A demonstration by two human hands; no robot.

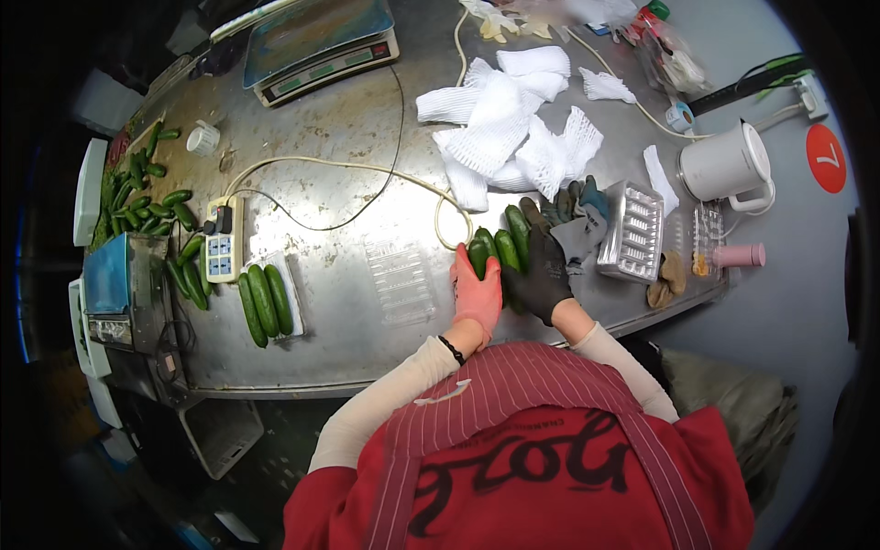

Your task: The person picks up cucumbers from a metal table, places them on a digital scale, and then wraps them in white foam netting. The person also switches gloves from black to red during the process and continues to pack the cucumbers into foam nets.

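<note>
Several green cucumbers (506,249) stand side by side between my two hands near the front of the metal table. My left hand (478,291), in a pink glove, closes on the row from its left side. From the right, my right hand (543,277), in a black glove, curls against the same row. The lower ends of the cucumbers are partly hidden by the gloves. Left of my hands lies a clear plastic ribbed tray (401,282). Farther left, three cucumbers (265,302) rest on a small white-edged scale or pad, its top mostly covered.
White foam net sleeves (500,119) are heaped beyond my hands. Stacked clear trays (634,231), spare gloves (581,225) and a white kettle (729,163) stand right. Loose cucumbers (137,206), a power strip (224,247) and its cord lie left; a weighing scale (321,46) sits behind.
</note>
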